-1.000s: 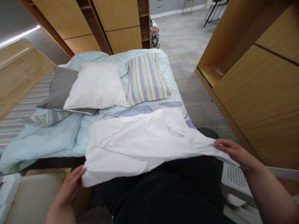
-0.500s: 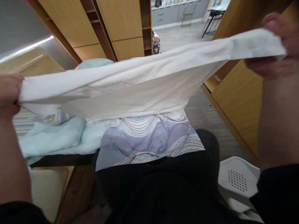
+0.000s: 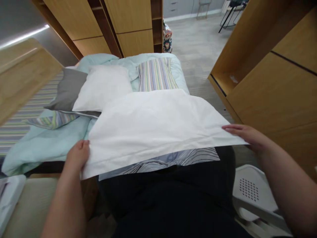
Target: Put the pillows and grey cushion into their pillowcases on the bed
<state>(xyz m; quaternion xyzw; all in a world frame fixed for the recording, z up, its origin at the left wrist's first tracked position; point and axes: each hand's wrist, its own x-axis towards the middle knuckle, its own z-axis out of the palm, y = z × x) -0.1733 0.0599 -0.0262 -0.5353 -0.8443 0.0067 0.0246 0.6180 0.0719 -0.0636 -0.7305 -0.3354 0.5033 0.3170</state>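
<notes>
A white cloth [image 3: 153, 115] is spread above the near right corner of the bed [image 3: 49, 166], and its right end goes past the right edge of the bed. How much of it rests on the bed, I cannot tell. Its long axis goes across, from the left hand [image 3: 78, 153] to the right hand [image 3: 244, 134], the right end a little farther from the body. The body of the cloth lies between the two hands and beyond them, towards the far edge of the bed. Each hand is at its own near corner, so neither one is nearer to the cloth

The left hand is closed around the left corner. The right hand grips the right corner with fingers laid straight on top; its thumb is hidden

Under the near edge of the cloth appears a strip of patterned fabric [image 3: 195, 157], reaching the person's dark clothes. Farther on the bed are a striped pillow [image 3: 157, 74], partly covered from view, a white pillow [image 3: 102, 86] and, to its left, a grey pillow [image 3: 70, 89]. A white perforated seat [image 3: 249, 190] stands below the right hand, apart from the cloth
</notes>
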